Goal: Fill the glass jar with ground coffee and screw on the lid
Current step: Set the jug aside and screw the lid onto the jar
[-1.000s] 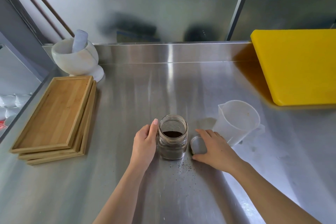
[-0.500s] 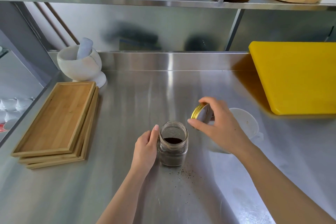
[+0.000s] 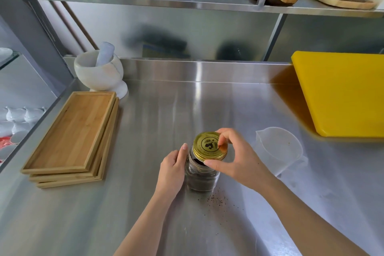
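Observation:
A glass jar (image 3: pixel 200 178) with dark ground coffee in its lower part stands upright on the steel counter. My left hand (image 3: pixel 172 169) wraps around the jar's left side. My right hand (image 3: pixel 236 158) pinches a gold metal lid (image 3: pixel 208 148) by its rim and holds it over the jar's mouth, tilted, so a gap shows at the near edge with coffee visible beneath. Some coffee grains (image 3: pixel 218 200) lie spilled on the counter just in front of the jar.
A translucent plastic measuring jug (image 3: pixel 278 149) stands right of the jar. A yellow cutting board (image 3: pixel 340 93) lies at the far right. Stacked wooden trays (image 3: pixel 70 137) lie at the left, a white mortar and pestle (image 3: pixel 99 70) behind them. A steel shelf (image 3: pixel 187 4) runs overhead.
My right hand picked the lid up from the counter beside the jar, lifted it, turned it gold side up and brought it over the jar's mouth. The left hand stayed on the jar.

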`<state>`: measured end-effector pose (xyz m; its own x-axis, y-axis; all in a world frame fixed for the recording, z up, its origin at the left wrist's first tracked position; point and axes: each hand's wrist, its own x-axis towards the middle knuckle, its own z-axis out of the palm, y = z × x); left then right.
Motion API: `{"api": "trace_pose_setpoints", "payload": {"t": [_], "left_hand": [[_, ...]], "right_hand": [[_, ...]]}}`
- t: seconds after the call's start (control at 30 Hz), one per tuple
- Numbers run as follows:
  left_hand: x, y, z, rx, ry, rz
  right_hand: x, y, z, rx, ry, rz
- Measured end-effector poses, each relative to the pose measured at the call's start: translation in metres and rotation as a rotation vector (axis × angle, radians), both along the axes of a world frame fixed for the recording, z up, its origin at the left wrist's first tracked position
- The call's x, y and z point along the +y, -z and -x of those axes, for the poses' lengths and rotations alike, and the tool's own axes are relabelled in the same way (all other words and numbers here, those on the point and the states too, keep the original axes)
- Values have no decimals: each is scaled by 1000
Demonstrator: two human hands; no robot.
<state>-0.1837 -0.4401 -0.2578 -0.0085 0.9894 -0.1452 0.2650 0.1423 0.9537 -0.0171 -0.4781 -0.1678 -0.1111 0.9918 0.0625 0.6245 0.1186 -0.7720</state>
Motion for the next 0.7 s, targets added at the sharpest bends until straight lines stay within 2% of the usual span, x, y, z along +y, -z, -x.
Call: {"api": "trace_pose_setpoints", "payload": {"t": [0.37,0.7], "left_hand": [[0,7,1,-27,25,-8],[-1,3,-1,2,12,-29]], "right_hand": [[11,-8,-3,-138,-187,55],[12,-4,-5,-191,-245,25]]}}
